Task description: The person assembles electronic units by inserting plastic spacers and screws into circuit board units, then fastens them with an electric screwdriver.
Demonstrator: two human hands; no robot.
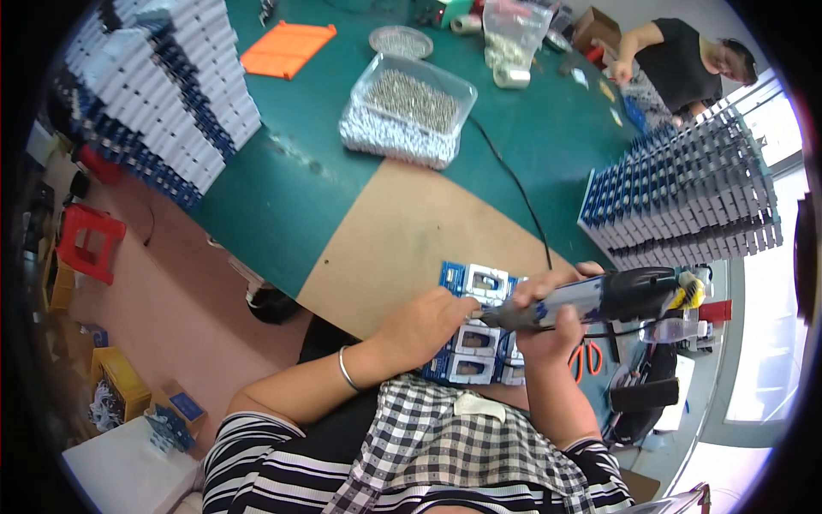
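Observation:
My right hand (548, 344) is wrapped round a corded electric screwdriver (575, 301) with a grey nose and a dark rear end, held almost level and pointing left. At its tip, my left hand (425, 324) has its fingers pinched together; whatever lies between them is too small to make out. Under both hands is a blue panel (438, 367) of joined boards, bearing white rectangular frames (471, 368) in rows. My hands and the tool cover part of it. The panel rests on a tan board (385, 248) at the table's near edge.
A clear tub of small metal screws (411, 98) sits on a white bundle beyond the board. Tall stacks of white-and-blue panels rise at left (163, 94) and right (685, 188). A black cord (518, 184) crosses the green table. Orange-handled scissors (586, 360) lie right. Another person (681, 64) works far right.

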